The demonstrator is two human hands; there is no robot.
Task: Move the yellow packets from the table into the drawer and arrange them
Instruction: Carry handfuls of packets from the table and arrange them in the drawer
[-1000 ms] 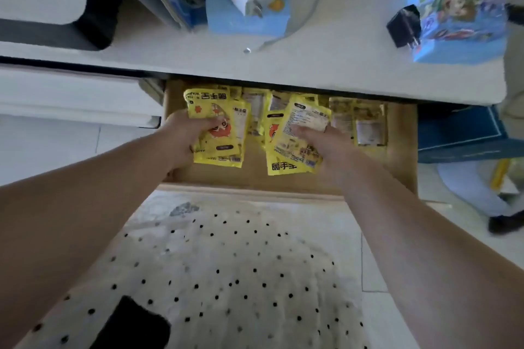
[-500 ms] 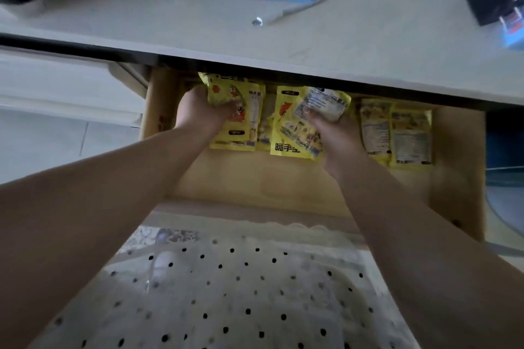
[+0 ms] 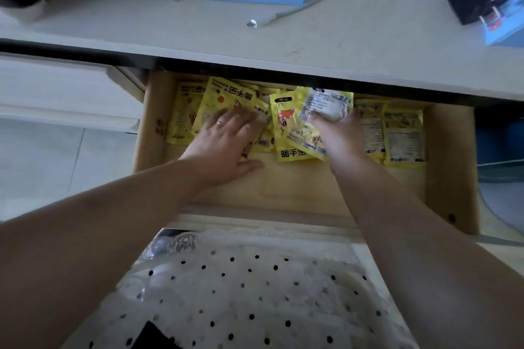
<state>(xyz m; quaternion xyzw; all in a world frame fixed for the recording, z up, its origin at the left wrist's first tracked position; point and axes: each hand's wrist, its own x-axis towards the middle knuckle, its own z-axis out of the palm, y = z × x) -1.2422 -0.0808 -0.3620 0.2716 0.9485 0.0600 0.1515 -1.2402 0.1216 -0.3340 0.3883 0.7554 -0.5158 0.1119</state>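
The person is working at the arranging step: the yellow packets [image 3: 289,125] are lying in the open drawer [image 3: 450,167], in a loose row along its back, under the edge of the counter [image 3: 170,34]. No yellow packet is showing on the counter in this view, so the moving part appears largely done.

The left hand [image 3: 226,140] is lying flat with straight, spread fingers [image 3: 241,122] pressing down on the left-hand stack, the thumb resting on the drawer floor just in front of it. The right hand [image 3: 337,133] is gripping a packet [image 3: 326,106] turned label-side up, its fingers curled round the lower edge, holding it tilted above the middle pile.

The next move probably calls for laying that packet flat and squaring it with its neighbours, since the middle ones are overlapping askew while the two at the right are lying side by side.
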